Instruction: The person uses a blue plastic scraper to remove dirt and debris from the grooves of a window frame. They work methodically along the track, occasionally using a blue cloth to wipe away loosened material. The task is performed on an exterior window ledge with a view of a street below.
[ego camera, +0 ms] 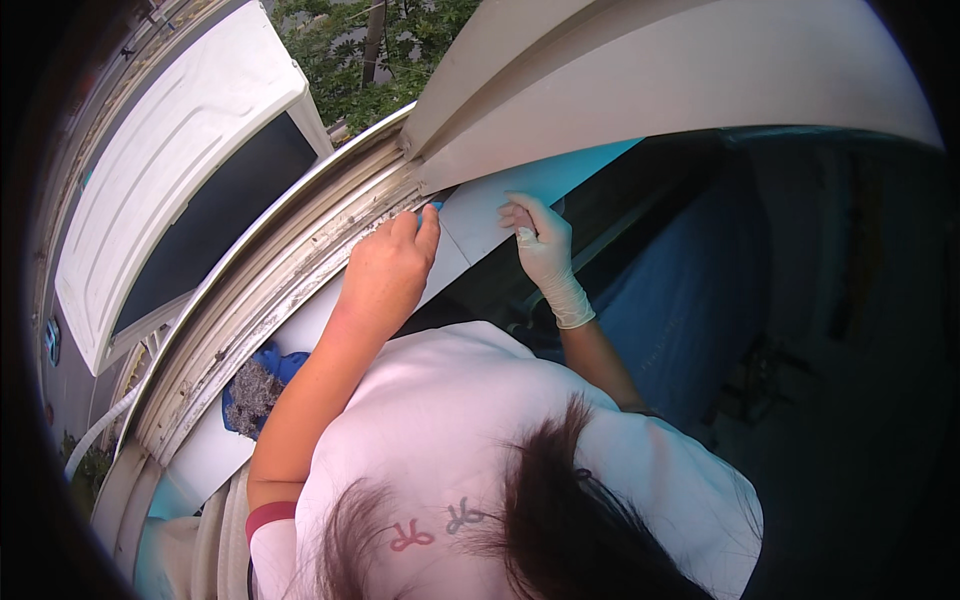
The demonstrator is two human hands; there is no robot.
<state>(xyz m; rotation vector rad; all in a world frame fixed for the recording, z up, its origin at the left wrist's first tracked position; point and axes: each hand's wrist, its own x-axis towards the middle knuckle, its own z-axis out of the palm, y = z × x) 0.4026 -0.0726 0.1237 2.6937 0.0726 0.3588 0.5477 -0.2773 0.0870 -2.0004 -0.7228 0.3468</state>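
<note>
My bare left hand (391, 262) pinches a small blue object (436, 205) at the inner edge of a window track (300, 251). Only bits of the object show past my fingers, so its kind is unclear. Dirt and crumbs lie along the grooves of the metal track. My right hand (544, 244), in a thin pale glove, hovers over the white windowsill (480, 214) with its fingers loosely bent. Nothing shows in it. Beside my left forearm, a blue cloth (285, 365) lies on the sill with a clump of grey lint (253, 397) on it.
A light-coloured window frame or sash (600, 90) rises at the top right. Outside stands a white air-conditioner outdoor unit (187, 127), with trees (352, 60) beyond. A pale curtain (217, 536) hangs at the lower left. Dim blue fabric (690, 300) is at right.
</note>
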